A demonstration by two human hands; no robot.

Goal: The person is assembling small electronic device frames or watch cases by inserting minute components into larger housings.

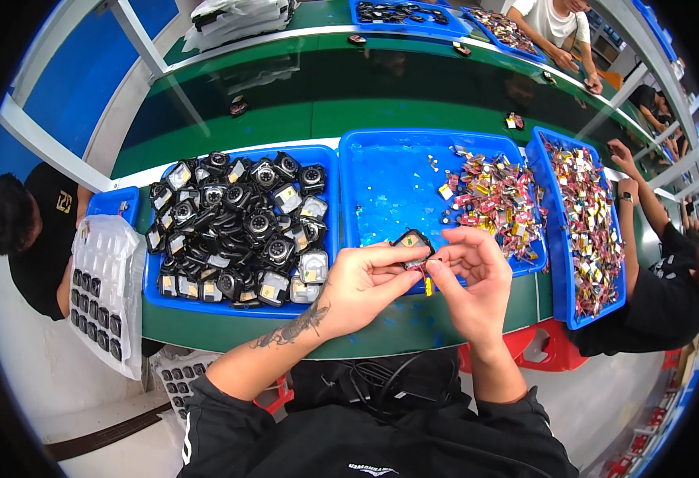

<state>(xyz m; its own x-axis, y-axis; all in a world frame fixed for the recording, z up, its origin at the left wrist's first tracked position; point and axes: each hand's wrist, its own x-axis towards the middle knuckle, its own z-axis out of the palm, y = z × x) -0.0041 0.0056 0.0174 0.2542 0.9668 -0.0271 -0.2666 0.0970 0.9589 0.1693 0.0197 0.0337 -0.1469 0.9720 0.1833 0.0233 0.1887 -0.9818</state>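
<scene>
A black watch-like case (413,239) is over the middle blue tray's (389,191) near rim, pinched between the left hand's (365,283) thumb and fingers. The right hand (473,291), at four o'clock, has thumb and forefinger nearly together; whether they grip anything I cannot tell. A yellow piece (428,287) hangs outside the case, so this unit looks unfinished. Many cases (238,211) await at nine, finished or not unclear; wired parts (497,195) heap at two. The green bench (365,342) faces a green belt (333,88) at twelve; co-workers (660,279) flank it.
</scene>
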